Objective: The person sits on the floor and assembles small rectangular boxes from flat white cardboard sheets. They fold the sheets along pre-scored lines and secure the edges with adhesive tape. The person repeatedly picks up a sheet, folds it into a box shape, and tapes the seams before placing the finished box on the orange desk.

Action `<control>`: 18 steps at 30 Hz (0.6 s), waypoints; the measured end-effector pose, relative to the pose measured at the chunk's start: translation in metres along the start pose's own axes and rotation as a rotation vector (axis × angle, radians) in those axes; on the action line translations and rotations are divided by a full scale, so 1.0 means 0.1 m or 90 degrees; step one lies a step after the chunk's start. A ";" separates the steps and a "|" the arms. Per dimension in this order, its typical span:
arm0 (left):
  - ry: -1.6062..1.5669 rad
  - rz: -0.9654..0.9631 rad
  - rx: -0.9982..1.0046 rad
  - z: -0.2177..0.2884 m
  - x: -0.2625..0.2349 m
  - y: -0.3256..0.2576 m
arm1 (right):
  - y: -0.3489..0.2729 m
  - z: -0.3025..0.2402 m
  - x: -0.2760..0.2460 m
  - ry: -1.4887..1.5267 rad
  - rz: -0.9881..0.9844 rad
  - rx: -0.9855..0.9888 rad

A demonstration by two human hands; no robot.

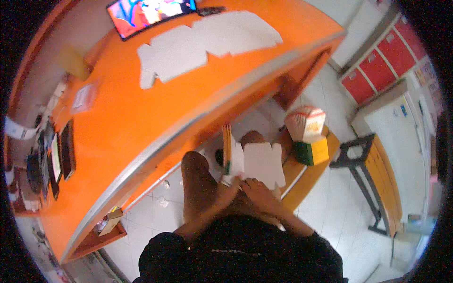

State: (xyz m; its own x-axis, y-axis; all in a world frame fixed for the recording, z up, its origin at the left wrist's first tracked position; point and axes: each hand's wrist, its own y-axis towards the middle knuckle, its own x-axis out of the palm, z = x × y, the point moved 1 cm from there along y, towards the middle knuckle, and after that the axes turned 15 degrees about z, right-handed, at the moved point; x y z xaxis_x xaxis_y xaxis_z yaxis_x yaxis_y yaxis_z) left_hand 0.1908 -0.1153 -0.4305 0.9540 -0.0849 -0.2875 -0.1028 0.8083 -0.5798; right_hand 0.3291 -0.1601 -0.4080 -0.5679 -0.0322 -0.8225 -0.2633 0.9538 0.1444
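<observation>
I sit beside an orange table (pixel 141 118) and look down at my lap. My left hand (pixel 228 190) and my right hand (pixel 258 188) meet at the near edge of a flat white cardboard box blank (pixel 264 162) lying across my knees. Both hands grip that edge, fingers curled over it. A folded carton with a yellow edge (pixel 227 147) stands upright just left of the blank, touching it. My bare knees show under and beside the cardboard.
Several flat white box blanks (pixel 207 42) lie on the orange table, near a bright screen (pixel 146 12). A stack of folded cartons (pixel 307 125) sits on a green and yellow box (pixel 312 152) on a wooden bench (pixel 387 188). Red lockers (pixel 382 66) stand at right. Dark devices (pixel 66 151) lie at left.
</observation>
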 end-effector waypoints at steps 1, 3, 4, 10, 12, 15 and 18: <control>-0.040 0.037 0.073 0.03 -0.10 0.04 | 0.06 0.13 -0.13 0.125 -0.025 -0.050; -0.119 0.094 0.121 -0.14 -0.24 0.29 | 0.06 0.38 -0.34 0.076 -0.031 -0.049; -0.190 0.036 0.103 -0.39 -0.31 0.63 | 0.00 0.49 -0.43 -0.094 -0.025 0.004; -0.005 -0.196 0.112 0.49 -0.46 1.06 | -0.59 0.84 -0.46 -0.312 0.060 -0.028; -0.007 -0.211 0.092 0.39 -0.22 1.43 | -0.67 0.69 -0.38 -0.253 0.031 -0.012; -0.065 -0.209 0.179 0.26 0.12 1.54 | -0.85 0.63 -0.17 -0.190 0.098 -0.017; 0.077 0.243 0.468 0.55 0.38 1.06 | -0.85 0.60 -0.15 -0.165 0.127 -0.001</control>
State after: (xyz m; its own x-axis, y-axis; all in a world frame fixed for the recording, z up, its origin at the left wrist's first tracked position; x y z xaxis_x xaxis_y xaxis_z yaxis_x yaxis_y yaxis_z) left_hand 0.2313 -0.0011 -0.4606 0.8498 0.2435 -0.4675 -0.1627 0.9648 0.2068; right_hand 0.4067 -0.2232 -0.4409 -0.3906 0.2333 -0.8905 -0.1680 0.9330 0.3181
